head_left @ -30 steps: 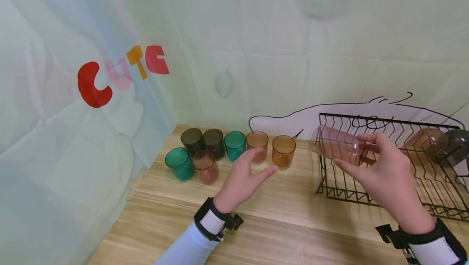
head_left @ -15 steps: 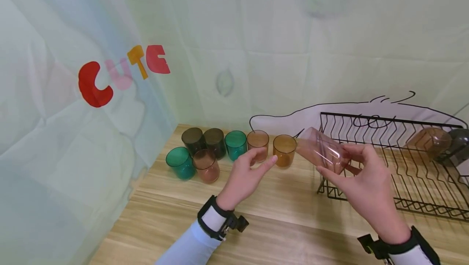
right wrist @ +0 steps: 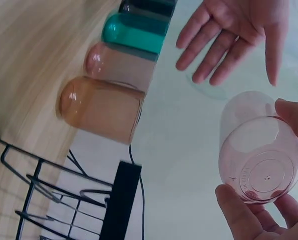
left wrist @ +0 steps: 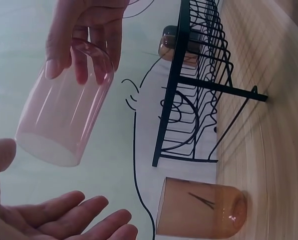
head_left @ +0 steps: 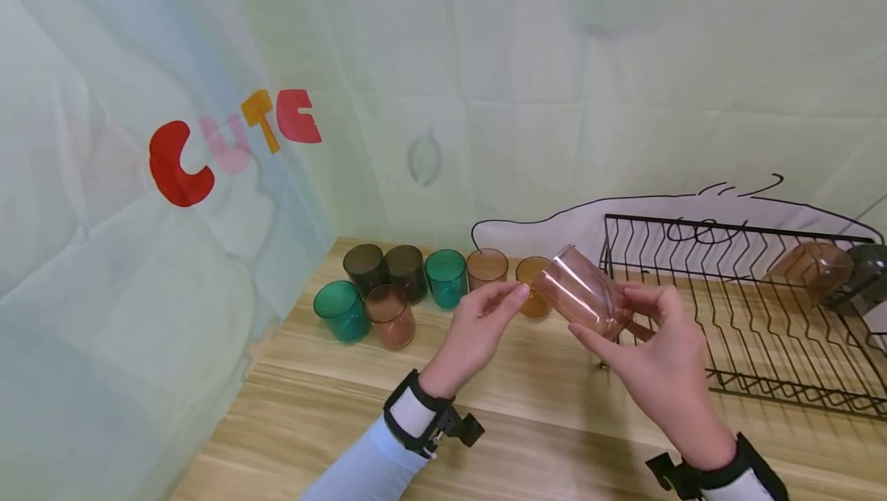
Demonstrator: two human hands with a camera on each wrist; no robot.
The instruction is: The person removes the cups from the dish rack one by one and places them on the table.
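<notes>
My right hand (head_left: 661,370) grips a clear pink cup (head_left: 578,293) near its base and holds it tilted above the table, rim pointing up and left. In the right wrist view the round base of this pink cup (right wrist: 261,170) faces the camera, with thumb and fingers around it. My left hand (head_left: 478,328) holds nothing, its fingers spread and its thumb close to the cup's rim, as the left wrist view shows. Behind the held cup stands an amber cup (head_left: 530,308), partly covered by it in the head view.
Left of the amber cup stand another pink cup (head_left: 487,264), a teal cup (head_left: 446,279) and two dark cups (head_left: 405,274). In front are a second teal cup (head_left: 341,312) and a pink one (head_left: 389,318). A black wire rack (head_left: 734,235) on the right holds a brownish cup (head_left: 811,274) and a dark one.
My right hand has carried the pink cup left, away from the rack, and tipped its rim upward. My left hand has shifted slightly right, toward the rim.
</notes>
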